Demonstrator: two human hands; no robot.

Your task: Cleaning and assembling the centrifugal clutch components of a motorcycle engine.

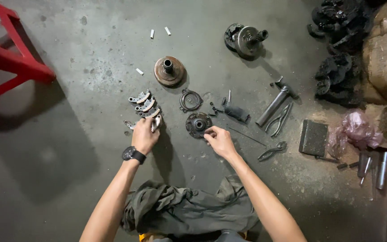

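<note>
My left hand [144,134], with a black watch on its wrist, is closed around a curved metal shoe piece [156,122] at the near end of a row of similar curved shoes [143,104] on the concrete floor. My right hand [219,140] rests with its fingertips on the near edge of a round dark metal plate [197,123]. A thin ring-shaped plate [190,100] lies just beyond it. A rusty round drum with a central tube [169,71] stands farther off.
A second drum assembly [245,39] lies at the back. To the right are a metal cylinder tool [274,105], two pliers [281,118], a dark block [313,137], a pink plastic bag [357,130] and black parts [337,76]. A red stool [10,58] stands left. Dark cloth [180,208] covers my lap.
</note>
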